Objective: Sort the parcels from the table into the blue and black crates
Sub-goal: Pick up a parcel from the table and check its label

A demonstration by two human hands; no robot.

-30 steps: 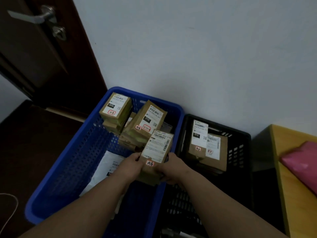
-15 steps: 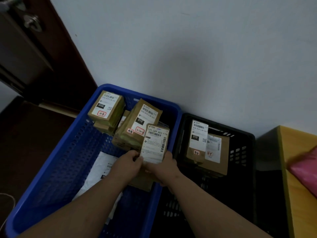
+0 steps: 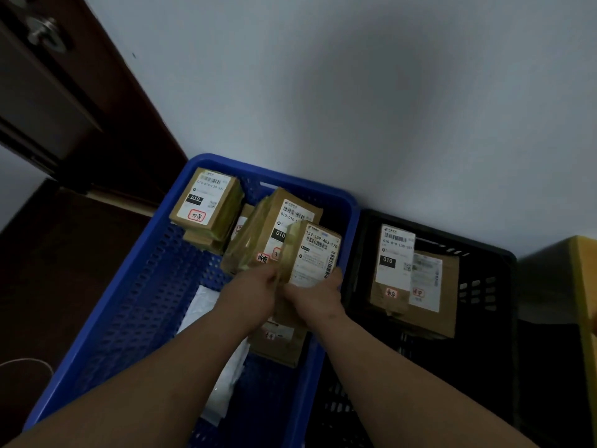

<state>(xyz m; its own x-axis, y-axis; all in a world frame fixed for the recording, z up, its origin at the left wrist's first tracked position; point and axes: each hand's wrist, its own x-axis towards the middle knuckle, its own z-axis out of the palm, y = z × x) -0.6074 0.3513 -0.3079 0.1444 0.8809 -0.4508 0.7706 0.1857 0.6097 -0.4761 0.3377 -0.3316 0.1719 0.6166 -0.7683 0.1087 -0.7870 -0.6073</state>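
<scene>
My left hand (image 3: 250, 294) and my right hand (image 3: 318, 294) both grip the lower end of a brown cardboard parcel (image 3: 315, 250) with a white label, held tilted inside the blue crate (image 3: 129, 302). It leans against another labelled parcel (image 3: 274, 227). A third parcel (image 3: 206, 202) sits at the crate's far left, and a flat brown one (image 3: 279, 342) lies under my wrists. The black crate (image 3: 484, 263) to the right holds two labelled brown parcels (image 3: 416, 279).
A white soft mailer (image 3: 200, 310) lies on the blue crate's floor. Both crates stand against a pale wall. A dark wooden door (image 3: 48, 92) is at the left. The yellow table edge (image 3: 584, 286) shows at the far right.
Both hands have carried the parcel forward and down into the blue crate, up against the leaning parcel. The camera view has dropped and shifted slightly left.
</scene>
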